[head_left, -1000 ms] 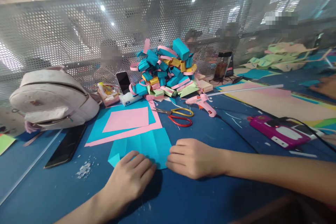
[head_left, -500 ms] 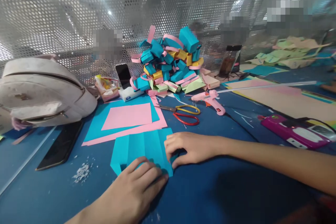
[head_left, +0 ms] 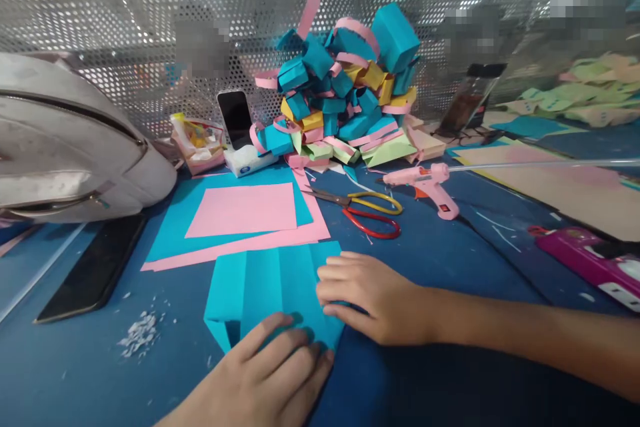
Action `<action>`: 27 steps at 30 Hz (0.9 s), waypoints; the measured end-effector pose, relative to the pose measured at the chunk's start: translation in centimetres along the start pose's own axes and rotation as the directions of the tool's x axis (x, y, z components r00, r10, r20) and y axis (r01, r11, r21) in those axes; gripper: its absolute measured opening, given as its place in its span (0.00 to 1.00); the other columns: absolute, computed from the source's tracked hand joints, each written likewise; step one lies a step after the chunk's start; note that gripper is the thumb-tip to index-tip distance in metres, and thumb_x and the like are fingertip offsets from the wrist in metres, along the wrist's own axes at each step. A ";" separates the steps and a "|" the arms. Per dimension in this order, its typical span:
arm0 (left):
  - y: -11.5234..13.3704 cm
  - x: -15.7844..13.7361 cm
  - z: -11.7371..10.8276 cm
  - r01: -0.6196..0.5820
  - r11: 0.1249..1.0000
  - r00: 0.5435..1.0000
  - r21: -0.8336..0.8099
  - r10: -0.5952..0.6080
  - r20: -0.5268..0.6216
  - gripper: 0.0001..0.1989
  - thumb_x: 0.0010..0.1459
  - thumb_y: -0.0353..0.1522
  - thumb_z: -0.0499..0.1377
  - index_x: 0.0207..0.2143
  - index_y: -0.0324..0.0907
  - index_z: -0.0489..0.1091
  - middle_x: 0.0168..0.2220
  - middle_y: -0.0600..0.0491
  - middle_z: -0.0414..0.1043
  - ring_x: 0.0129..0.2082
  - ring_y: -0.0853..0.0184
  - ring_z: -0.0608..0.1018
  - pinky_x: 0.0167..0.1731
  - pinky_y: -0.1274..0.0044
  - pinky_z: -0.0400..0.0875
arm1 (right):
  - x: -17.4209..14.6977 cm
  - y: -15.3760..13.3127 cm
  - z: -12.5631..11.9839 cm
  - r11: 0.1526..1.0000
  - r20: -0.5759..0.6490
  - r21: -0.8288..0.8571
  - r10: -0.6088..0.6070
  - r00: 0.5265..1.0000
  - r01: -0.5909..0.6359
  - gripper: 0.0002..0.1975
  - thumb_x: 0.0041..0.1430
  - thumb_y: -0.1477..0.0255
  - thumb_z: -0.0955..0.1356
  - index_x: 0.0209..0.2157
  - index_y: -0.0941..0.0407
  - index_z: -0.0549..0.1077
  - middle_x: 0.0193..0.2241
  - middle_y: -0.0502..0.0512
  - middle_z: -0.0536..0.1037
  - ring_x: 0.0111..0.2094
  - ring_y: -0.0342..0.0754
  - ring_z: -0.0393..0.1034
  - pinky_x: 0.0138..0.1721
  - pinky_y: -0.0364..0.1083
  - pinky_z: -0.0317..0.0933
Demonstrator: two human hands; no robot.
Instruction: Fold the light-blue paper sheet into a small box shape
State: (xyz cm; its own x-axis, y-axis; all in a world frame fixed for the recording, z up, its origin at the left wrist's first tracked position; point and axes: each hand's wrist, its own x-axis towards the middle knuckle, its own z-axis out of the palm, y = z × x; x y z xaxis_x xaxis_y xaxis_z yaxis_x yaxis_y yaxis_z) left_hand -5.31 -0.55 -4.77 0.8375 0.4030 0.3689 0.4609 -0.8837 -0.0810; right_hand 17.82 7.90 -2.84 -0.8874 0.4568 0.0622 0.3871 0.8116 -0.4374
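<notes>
Head view: lower-centre creased blue paper [head_left: 263, 283] is judged light, crushable, best edge-held; left hand's [head_left: 270, 377] and right hand's [head_left: 375, 297] fingers bent, grip unclear.

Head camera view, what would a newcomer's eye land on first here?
Probably the bright heap of folded paper, piled before the perforated screen. Next, perhaps, the scissors with red and yellow handles in front of it, and the pink glue gun to their right. Nearest the viewer, the left hand and right hand touch a creased blue sheet.
</notes>
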 end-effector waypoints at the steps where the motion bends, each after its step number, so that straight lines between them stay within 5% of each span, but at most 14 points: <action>1: 0.1 -0.2 0.2 -0.002 1.000 1.000 0.010 0.002 -0.004 0.18 0.69 0.27 0.45 0.54 0.38 0.69 0.42 0.51 0.75 0.45 0.64 0.73 0.61 0.68 0.57 | -0.1 -0.1 0.2 1.000 -0.008 -0.022 0.002 1.000 -0.002 0.09 0.68 0.70 0.61 0.33 0.56 0.67 0.32 0.50 0.68 0.34 0.46 0.59 0.39 0.47 0.50; 7: 0.2 0.0 -0.1 0.035 0.999 0.999 -0.017 -0.035 -0.021 0.16 0.68 0.27 0.48 0.53 0.38 0.70 0.42 0.51 0.76 0.44 0.64 0.74 0.64 0.65 0.51 | -0.3 -0.2 0.8 0.991 -0.045 -0.135 -0.011 0.999 0.005 0.09 0.68 0.69 0.59 0.33 0.56 0.66 0.33 0.52 0.67 0.34 0.47 0.57 0.36 0.47 0.48; 12: 0.0 1.0 -1.8 0.013 0.999 0.996 -0.034 -0.010 0.086 0.16 0.68 0.27 0.48 0.53 0.37 0.70 0.43 0.53 0.76 0.45 0.66 0.75 0.66 0.68 0.44 | -0.4 -0.4 1.2 0.979 -0.070 -0.205 -0.014 0.997 -0.001 0.09 0.68 0.70 0.58 0.34 0.55 0.65 0.33 0.52 0.66 0.34 0.48 0.56 0.35 0.48 0.47; 15: 0.0 1.1 -2.3 0.035 0.999 0.999 -0.037 -0.034 0.025 0.17 0.69 0.27 0.46 0.52 0.37 0.71 0.42 0.53 0.76 0.45 0.67 0.75 0.67 0.66 0.40 | -0.5 -0.4 1.4 0.973 -0.079 -0.230 -0.027 0.996 0.008 0.09 0.68 0.70 0.59 0.34 0.55 0.65 0.33 0.52 0.66 0.34 0.48 0.56 0.35 0.48 0.47; 27: 1.1 1.0 -0.9 0.067 0.995 0.994 0.068 -0.073 0.087 0.23 0.65 0.41 0.53 0.57 0.36 0.66 0.40 0.53 0.74 0.44 0.63 0.74 0.66 0.64 0.42 | -0.5 -0.5 1.4 0.972 -0.098 -0.236 -0.040 0.994 0.015 0.08 0.67 0.71 0.59 0.34 0.56 0.66 0.33 0.53 0.67 0.34 0.48 0.56 0.35 0.47 0.48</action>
State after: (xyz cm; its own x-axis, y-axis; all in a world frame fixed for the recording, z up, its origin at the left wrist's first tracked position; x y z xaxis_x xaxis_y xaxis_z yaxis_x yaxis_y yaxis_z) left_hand -4.25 -1.39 -3.67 0.8239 0.4856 0.2923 0.5350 -0.8365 -0.1184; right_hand 17.68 6.80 -3.94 -0.8730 0.4580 0.1675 0.4217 0.8815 -0.2123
